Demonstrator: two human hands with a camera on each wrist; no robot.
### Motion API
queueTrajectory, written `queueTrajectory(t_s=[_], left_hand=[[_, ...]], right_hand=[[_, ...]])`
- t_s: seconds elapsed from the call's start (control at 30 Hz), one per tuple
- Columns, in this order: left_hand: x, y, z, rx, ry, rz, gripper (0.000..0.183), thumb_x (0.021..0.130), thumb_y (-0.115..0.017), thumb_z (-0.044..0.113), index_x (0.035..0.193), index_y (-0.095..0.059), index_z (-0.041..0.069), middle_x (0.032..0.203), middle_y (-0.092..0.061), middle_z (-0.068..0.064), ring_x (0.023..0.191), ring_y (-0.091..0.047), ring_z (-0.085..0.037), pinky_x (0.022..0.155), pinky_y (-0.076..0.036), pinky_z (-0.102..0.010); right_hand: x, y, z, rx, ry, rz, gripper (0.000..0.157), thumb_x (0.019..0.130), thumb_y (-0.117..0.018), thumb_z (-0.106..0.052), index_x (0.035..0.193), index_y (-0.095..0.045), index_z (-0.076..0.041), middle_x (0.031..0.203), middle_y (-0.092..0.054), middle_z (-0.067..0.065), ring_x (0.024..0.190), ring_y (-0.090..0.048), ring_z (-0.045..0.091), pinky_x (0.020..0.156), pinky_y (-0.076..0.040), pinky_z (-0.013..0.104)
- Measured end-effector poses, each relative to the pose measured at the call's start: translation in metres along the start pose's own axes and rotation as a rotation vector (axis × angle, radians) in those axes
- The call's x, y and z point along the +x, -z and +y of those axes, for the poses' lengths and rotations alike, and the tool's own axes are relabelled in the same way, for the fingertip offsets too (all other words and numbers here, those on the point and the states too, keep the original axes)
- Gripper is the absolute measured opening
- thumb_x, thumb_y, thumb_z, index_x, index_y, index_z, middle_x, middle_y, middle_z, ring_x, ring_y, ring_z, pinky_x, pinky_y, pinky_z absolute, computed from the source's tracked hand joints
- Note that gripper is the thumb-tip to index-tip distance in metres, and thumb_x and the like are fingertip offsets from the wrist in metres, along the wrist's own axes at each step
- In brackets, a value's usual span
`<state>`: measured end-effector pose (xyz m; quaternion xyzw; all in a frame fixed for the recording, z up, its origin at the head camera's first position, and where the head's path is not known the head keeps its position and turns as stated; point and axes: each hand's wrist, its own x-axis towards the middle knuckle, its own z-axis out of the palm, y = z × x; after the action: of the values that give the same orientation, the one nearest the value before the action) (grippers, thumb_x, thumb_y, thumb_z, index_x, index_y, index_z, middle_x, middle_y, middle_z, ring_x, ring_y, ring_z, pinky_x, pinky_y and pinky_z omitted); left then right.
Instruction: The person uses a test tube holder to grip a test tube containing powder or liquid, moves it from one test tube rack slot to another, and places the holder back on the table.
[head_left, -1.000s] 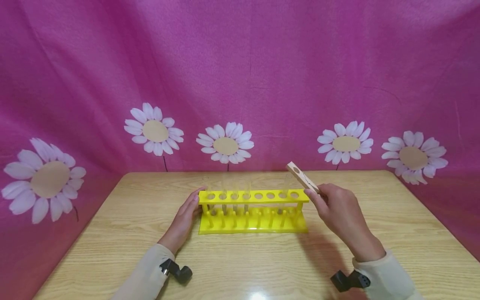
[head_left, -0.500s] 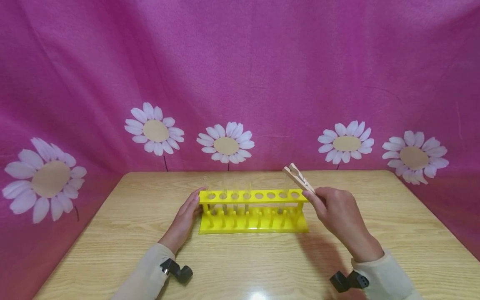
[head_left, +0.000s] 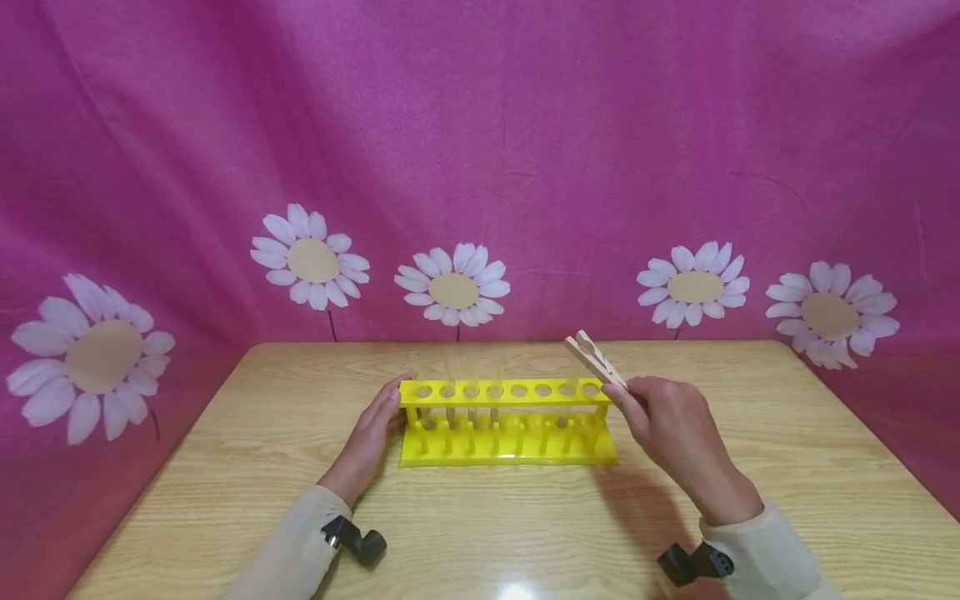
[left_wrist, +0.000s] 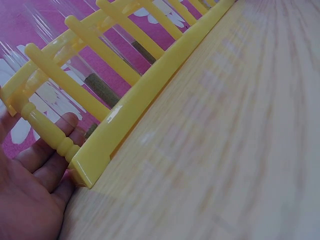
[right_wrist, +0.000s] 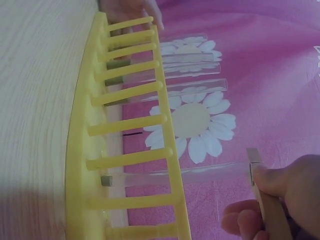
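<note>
Clip [head_left: 596, 360], head view: pinched in the right hand [head_left: 675, 425], its long axis slanting up and away to the left, prongs parted.
Lone tube [head_left: 562, 420]: upright in the rack [head_left: 510, 458], second hole from the right, its top just by the prongs; the right hand is plainly the nearer one.
Left hand [head_left: 369, 425]: at the rack's left end, well apart from the lone tube.
Other tubes [head_left: 494, 412]: four, in the leftmost holes, so out of the clip's way as I judge it.
Around: wood-grain worktop [head_left: 480, 525] underneath, flowered cloth [head_left: 525, 167] hanging behind.
Rack end, left wrist view: the left hand holds it, fingers passing behind the end post [left_wrist: 47, 130]; dark stuff [left_wrist: 101, 89] sits low in the tubes, what it is I can't tell.
Clip and tube, right wrist view: thumb and fingers close on the clip, which stands across the tube's top end; whether the prongs touch glass, I can't tell.
In the way: pegs [right_wrist: 132, 160] flank the tube lower down; I see nothing between its top and the clip.
</note>
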<state>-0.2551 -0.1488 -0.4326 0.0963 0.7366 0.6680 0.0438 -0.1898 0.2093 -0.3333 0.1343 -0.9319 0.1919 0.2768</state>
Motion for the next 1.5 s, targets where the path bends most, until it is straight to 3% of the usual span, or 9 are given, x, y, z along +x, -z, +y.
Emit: queueTrajectory(t_s=[0.2,0.4,0.77,1.1,1.5], left_hand=[[-0.001,0.000,-0.001,-0.009,-0.018,-0.006,0.045,0.093,-0.030,0.054,0.133,-0.037,0.036,0.140,-0.033,0.009,0.128,-0.031,-0.015,0.107,-0.022,-0.042],[-0.001,0.000,-0.001,-0.011,-0.006,-0.007,0.043,0.093,-0.030,0.053,0.132,-0.038,0.037,0.139,-0.033,0.009,0.128,-0.031,-0.014,0.107,-0.021,-0.042],[-0.013,-0.004,0.023,-0.020,-0.006,-0.042,0.042,0.098,-0.026,0.039,0.138,-0.033,0.026,0.143,-0.030,0.001,0.130,-0.029,-0.018,0.108,-0.020,-0.041],[-0.001,0.000,0.000,-0.018,-0.019,-0.019,0.044,0.093,-0.030,0.052,0.133,-0.037,0.034,0.140,-0.034,0.007,0.127,-0.032,-0.014,0.107,-0.023,-0.041],[0.000,0.000,-0.001,-0.007,-0.025,-0.007,0.044,0.093,-0.030,0.053,0.133,-0.037,0.036,0.139,-0.033,0.009,0.128,-0.031,-0.014,0.107,-0.022,-0.042]], right_hand=[[-0.001,-0.003,0.000,-0.006,0.005,-0.020,0.031,0.084,-0.064,-0.028,0.057,-0.054,-0.016,0.046,-0.031,-0.007,0.044,-0.028,0.010,0.041,-0.024,0.023],[-0.001,-0.005,0.000,-0.011,-0.029,-0.099,0.030,0.084,-0.063,-0.029,0.059,-0.055,-0.015,0.047,-0.033,-0.005,0.045,-0.030,0.012,0.042,-0.026,0.024],[-0.002,-0.008,0.002,-0.031,-0.048,-0.195,0.027,0.084,-0.064,-0.027,0.062,-0.058,-0.014,0.047,-0.035,-0.004,0.046,-0.032,0.012,0.044,-0.027,0.024],[-0.003,-0.009,0.003,-0.046,-0.052,-0.255,0.031,0.084,-0.063,-0.030,0.058,-0.055,-0.015,0.046,-0.034,-0.004,0.045,-0.032,0.012,0.045,-0.027,0.025],[-0.004,-0.015,0.007,-0.039,-0.058,-0.285,0.028,0.084,-0.063,-0.032,0.063,-0.061,-0.014,0.047,-0.035,-0.004,0.046,-0.033,0.012,0.046,-0.028,0.025]])
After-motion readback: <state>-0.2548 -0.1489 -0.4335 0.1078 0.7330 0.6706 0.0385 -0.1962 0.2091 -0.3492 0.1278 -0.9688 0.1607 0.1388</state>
